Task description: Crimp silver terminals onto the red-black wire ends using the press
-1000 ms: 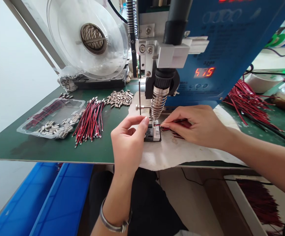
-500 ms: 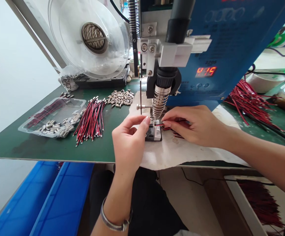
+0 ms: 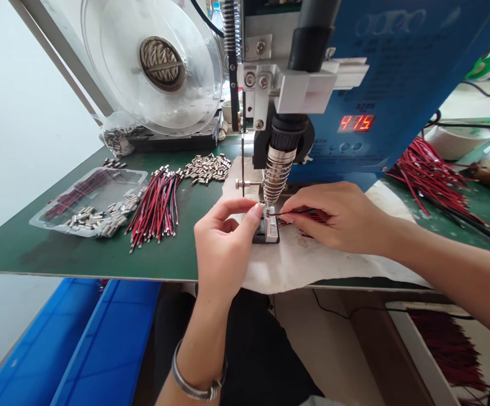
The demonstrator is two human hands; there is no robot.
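Note:
My right hand [image 3: 333, 220] pinches a thin red-and-black wire [image 3: 275, 214] between thumb and fingertips. The wire's end reaches left to a small light metal block [image 3: 272, 226] on a dark base. On the left side of that block my left hand [image 3: 225, 242] has its thumb and forefinger pressed together; whatever is between them is too small and hidden to name. Right above the fingertips is the tip of a soldering iron [image 3: 279, 169], wrapped in a coil spring and clamped to a blue soldering machine [image 3: 354, 152] with a red lit display.
A bundle of red-and-black wires [image 3: 155, 208] lies on the green table [image 3: 29, 242], beside a pile of small metal cylinders [image 3: 207, 168] and a clear plastic tray [image 3: 44, 225]. More wires [image 3: 431, 169] lie at right. Blue bins [image 3: 96, 344] stand below the table edge.
Both hands keep nearly the same place; my left fingertips are slightly farther right against the block. The wire end shows black where red showed before. The view has shifted a little.

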